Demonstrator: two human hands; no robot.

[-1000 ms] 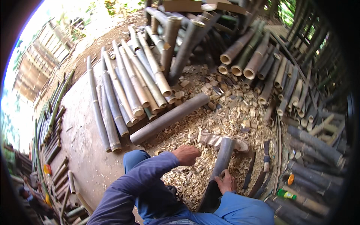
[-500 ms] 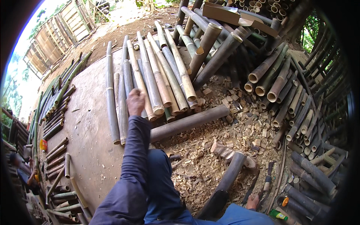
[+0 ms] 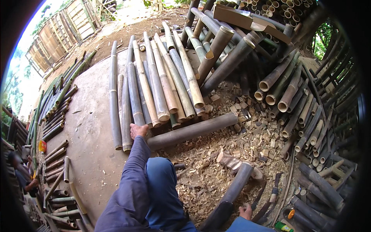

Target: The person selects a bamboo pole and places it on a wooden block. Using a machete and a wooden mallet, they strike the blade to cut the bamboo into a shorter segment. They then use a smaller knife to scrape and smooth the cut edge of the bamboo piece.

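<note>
My left hand [image 3: 138, 131], at the end of the dark blue sleeve, is closed around the near end of a greyish bamboo pole [image 3: 136, 94]. That pole lies in a row of cut bamboo poles [image 3: 158, 81], some grey and some tan. A thick dark bamboo piece [image 3: 193, 130] lies crosswise under their near ends, just right of my hand. Beyond my right knee, low in the picture, a small patch of bare skin shows; I cannot tell whether it is my right hand or a foot. Any fingers there are unclear.
Wood chips [image 3: 205, 170] cover the ground ahead of my knees. A dark bamboo length [image 3: 232, 193] leans on a wooden block [image 3: 235, 162]. Bamboo stacks [image 3: 309, 116] stand at right, a bamboo frame [image 3: 220, 42] behind. Thinner poles [image 3: 58, 104] lie left. Another person [image 3: 25, 174] is at far left.
My left hand has come down and nearer, from above the poles onto a pole's near end. The skin patch past my right knee has shifted left. The picture has tilted slightly.
</note>
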